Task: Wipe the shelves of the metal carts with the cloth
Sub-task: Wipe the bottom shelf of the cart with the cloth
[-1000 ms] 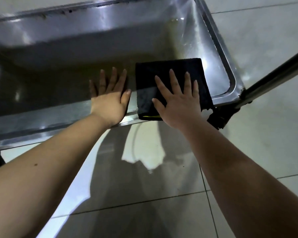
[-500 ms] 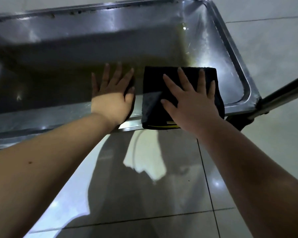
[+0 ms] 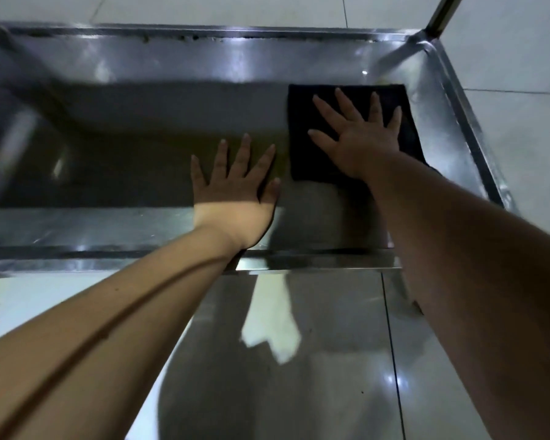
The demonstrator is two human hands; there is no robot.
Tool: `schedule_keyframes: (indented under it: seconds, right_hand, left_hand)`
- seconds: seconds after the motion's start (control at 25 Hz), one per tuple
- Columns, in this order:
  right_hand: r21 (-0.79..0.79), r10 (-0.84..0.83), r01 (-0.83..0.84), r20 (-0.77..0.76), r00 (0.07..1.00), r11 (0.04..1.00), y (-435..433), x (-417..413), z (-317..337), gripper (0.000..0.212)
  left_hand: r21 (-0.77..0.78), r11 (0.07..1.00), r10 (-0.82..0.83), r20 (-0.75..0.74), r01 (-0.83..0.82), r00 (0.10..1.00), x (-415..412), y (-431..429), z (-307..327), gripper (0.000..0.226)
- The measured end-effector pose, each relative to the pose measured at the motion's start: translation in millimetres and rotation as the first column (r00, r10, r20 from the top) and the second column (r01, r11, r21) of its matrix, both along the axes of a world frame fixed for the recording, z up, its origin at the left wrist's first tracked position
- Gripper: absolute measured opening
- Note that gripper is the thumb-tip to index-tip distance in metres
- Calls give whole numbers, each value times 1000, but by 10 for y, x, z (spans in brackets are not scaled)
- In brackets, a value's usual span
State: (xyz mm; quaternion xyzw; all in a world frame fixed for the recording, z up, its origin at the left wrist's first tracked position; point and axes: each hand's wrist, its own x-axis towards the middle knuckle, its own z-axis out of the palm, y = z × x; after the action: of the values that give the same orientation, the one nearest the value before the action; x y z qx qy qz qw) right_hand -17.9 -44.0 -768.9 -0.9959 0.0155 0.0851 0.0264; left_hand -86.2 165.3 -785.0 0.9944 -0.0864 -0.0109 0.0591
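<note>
And there goes the push: the right hand (image 3: 359, 141) has slid the black cloth (image 3: 305, 154) away from the near edge and deeper into the metal shelf (image 3: 92, 223). A second ago the cloth hung over the front lip with a yellow edge showing. Now it lies flat and entirely on the shelf bottom, up in the far right part, close to the back wall and the right-hand side wall. The yellow edge is out of sight.

The right hand is flat on top of the cloth, palm down, fingers straight and fanned wide, thumb out to the left. It presses rather than grips.

The left hand (image 3: 235, 195) has moved in as well. Before, it sat at the front lip; now it is planted on the bare shelf bottom just left of the cloth, not touching it. It too lies flat with its fingers spread, holding nothing. Shade falls across its fingers while the wrist catches the light.

Both forearms reach in over the front rim. More of the shelf shows than before: the whole back rim, and the post (image 3: 440, 14) rising from the far right corner. The glossy tiled floor (image 3: 315, 376) lies below the arms.
</note>
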Motion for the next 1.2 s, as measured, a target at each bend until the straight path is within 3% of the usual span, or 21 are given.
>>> schedule_keyframes:
  seconds: [0.16, 0.36, 0.48, 0.56, 0.72, 0.88, 1.04, 1.2]
  right_hand:
    - [47, -7, 8, -27, 1000, 999, -32, 73, 50, 64]
    - [31, 104, -103, -32, 994, 994, -15, -1290, 89, 66]
    - [69, 132, -122, -160, 978, 990, -128, -1778, 172, 63]
    - [93, 104, -88, -176, 979, 992, -250, -1521, 150, 63]
    - [49, -57, 61, -67, 996, 997, -467, -361, 82, 58]
    - [13, -178, 181, -125, 976, 983, -651, 347, 113, 61]
    - [26, -197, 200, -87, 976, 979, -615, 102, 115, 61]
    - [68, -224, 231, -98, 970, 971, -512, -820, 182, 59]
  left_hand:
    - [-34, 999, 13, 15, -13, 1000, 51, 8, 5, 56]
    - [-48, 999, 20, 59, -18, 998, 38, -11, -38, 54]
    - [-44, 999, 20, 77, -16, 997, 37, -19, -63, 54]
    - [-40, 999, 21, 72, -18, 997, 51, -11, -74, 59]
    - [-34, 999, 12, 58, -10, 998, 52, 5, -68, 61]
    - [-57, 998, -5, 38, 7, 999, 50, 24, -40, 61]
    - [-48, 999, -5, 32, 7, 999, 37, 40, -26, 60]
    - [-31, 1000, 6, 19, -6, 1000, 28, -2, -18, 56]
